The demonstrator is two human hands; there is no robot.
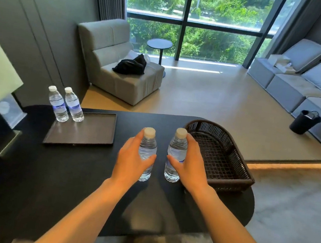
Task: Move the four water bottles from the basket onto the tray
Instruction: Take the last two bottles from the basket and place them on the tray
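Two capped water bottles [66, 104] are seen standing upright, side by side, at the far left corner of a dark tray [85, 132] on the black worktop [47, 178]. Right of the tray, the left hand [131, 158] is wrapped around a third bottle [147, 152] and the right hand [190, 163] around a fourth bottle [176, 153]. The wicker basket [229, 182] is shown just beside them.
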